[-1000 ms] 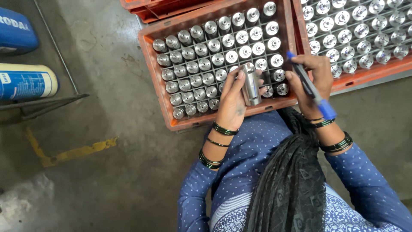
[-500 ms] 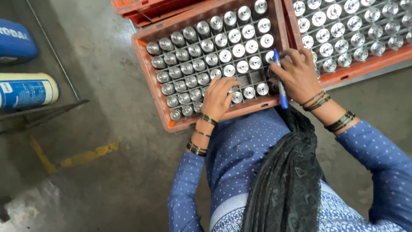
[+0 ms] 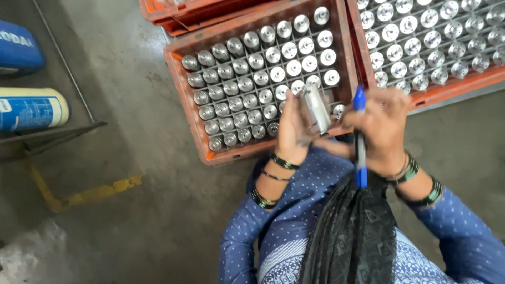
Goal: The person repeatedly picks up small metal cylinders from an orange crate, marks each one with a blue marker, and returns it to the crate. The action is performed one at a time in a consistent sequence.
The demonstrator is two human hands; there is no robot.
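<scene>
Holding a metal cylinder (image 3: 315, 109) in the left hand (image 3: 292, 131), fingers curled around its lower end, upper end tilted up just above the fingertips. Gripping a blue pen (image 3: 360, 138) upright in the right hand (image 3: 382, 129), fist closed round the barrel, just right of the cylinder. Smooth, shiny, round steel on the cylinder; matte plastic on the pen. Beyond both hands, an orange plastic crate (image 3: 185, 100) with gridded cells full of like cylinders standing on end. Further right, a second crate (image 3: 452, 87). Below, rough grey concrete floor (image 3: 131, 221).
</scene>
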